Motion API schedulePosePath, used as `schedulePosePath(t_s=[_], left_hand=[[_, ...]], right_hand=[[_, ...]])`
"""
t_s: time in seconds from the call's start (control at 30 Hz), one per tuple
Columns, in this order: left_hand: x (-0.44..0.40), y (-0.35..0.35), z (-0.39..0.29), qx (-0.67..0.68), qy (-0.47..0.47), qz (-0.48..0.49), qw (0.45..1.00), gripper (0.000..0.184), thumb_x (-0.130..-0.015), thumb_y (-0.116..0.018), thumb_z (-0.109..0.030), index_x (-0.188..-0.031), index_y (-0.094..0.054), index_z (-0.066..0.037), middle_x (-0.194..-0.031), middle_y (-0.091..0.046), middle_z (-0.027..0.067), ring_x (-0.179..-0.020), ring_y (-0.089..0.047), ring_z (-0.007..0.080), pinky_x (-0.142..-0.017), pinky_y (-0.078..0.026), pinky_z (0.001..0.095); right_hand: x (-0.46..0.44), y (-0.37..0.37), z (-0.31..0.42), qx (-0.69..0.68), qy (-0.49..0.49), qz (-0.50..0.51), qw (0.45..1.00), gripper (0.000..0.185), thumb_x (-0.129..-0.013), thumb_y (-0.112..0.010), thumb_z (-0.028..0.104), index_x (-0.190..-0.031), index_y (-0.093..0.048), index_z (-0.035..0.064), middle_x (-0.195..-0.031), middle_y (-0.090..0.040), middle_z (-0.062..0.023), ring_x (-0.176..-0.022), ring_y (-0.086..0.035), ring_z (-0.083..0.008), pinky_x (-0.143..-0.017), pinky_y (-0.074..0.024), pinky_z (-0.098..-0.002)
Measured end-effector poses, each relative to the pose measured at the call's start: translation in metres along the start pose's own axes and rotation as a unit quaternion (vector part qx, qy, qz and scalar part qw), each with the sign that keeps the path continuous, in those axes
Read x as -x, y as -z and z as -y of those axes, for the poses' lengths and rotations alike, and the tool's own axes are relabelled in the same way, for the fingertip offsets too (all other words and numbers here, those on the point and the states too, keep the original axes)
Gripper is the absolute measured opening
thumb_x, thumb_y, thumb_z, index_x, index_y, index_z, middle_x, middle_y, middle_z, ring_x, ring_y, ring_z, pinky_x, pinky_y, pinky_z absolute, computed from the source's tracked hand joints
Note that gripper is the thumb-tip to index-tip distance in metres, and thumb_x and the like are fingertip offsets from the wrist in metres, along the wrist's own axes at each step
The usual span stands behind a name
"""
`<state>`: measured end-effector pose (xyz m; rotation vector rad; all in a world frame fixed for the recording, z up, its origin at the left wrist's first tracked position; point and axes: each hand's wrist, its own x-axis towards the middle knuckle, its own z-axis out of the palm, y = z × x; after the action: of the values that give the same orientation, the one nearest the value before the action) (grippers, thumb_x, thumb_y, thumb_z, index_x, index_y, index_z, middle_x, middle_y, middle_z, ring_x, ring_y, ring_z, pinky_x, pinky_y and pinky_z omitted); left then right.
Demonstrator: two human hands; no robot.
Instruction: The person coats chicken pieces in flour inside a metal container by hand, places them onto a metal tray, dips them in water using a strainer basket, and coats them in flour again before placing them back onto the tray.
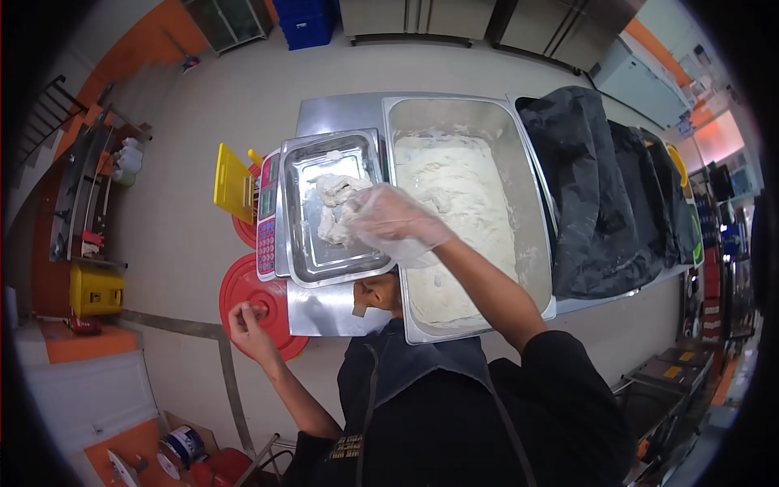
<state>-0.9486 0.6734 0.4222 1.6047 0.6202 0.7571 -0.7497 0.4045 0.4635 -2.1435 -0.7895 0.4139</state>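
My right hand, in a clear plastic glove, reaches over a shallow metal tray. Its fingers close on a flour-coated piece of food; the glove partly hides the hold. Another white-coated piece lies in the tray, just beyond the fingertips. Under my right forearm stands a deep metal pan with a thick bed of white flour. Away to the left, my bare left hand hovers over a round red lid, fingers curled in and holding nothing visible.
The tray sits on a scale with a pink keypad; a yellow panel stands beside it. Black plastic sheeting covers things to the right of the pan. A metal table carries these. Steel cabinets line the back.
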Motion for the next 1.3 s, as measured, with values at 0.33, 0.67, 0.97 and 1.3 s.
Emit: schedulePosePath(t_s=[0.33,0.67,0.97,1.3], left_hand=[[0.008,-0.026,0.002,0.002,0.051,0.057,0.997,0.014,-0.09,-0.056,-0.014,-0.091,-0.057,0.001,-0.075,-0.058,0.005,-0.066,-0.058,0.0113,-0.063,-0.049,0.0248],[-0.002,-0.029,-0.008,0.045,0.031,0.088,0.995,0.013,-0.092,-0.052,-0.01,-0.092,-0.056,0.002,-0.078,-0.059,0.0064,-0.068,-0.059,0.0134,-0.065,-0.05,0.0263],[0.002,-0.033,0.0,0.066,0.044,0.088,0.993,0.013,-0.093,-0.051,-0.01,-0.092,-0.056,0.002,-0.077,-0.059,0.0068,-0.069,-0.059,0.0141,-0.065,-0.051,0.0272],[0.008,-0.034,0.001,0.072,0.055,0.099,0.991,0.014,-0.092,-0.053,-0.013,-0.092,-0.057,0.001,-0.077,-0.059,0.0064,-0.069,-0.059,0.0143,-0.066,-0.049,0.0266]], right_hand=[[0.049,0.022,-0.004,-0.008,0.037,-0.041,0.998,0.033,-0.079,-0.065,0.033,-0.091,-0.065,0.0029,-0.086,-0.067,-0.0095,-0.061,-0.059,-0.0224,-0.063,-0.0504,-0.0326],[0.062,0.016,-0.164,0.255,-0.193,-0.22,0.922,0.031,-0.081,-0.058,0.034,-0.085,-0.064,0.0043,-0.085,-0.064,-0.0149,-0.078,-0.062,-0.0308,-0.07,-0.0491,-0.0394],[0.089,-0.098,-0.185,0.263,-0.113,-0.029,0.958,0.02,-0.072,-0.059,0.018,-0.084,-0.058,0.0029,-0.077,-0.06,-0.0189,-0.069,-0.058,-0.0355,-0.063,-0.0464,-0.0429],[0.138,-0.044,-0.163,0.2,-0.175,0.012,0.964,0.03,-0.07,-0.066,0.029,-0.08,-0.061,0.0016,-0.063,-0.06,-0.0158,-0.058,-0.06,-0.0317,-0.054,-0.0471,-0.0414]])
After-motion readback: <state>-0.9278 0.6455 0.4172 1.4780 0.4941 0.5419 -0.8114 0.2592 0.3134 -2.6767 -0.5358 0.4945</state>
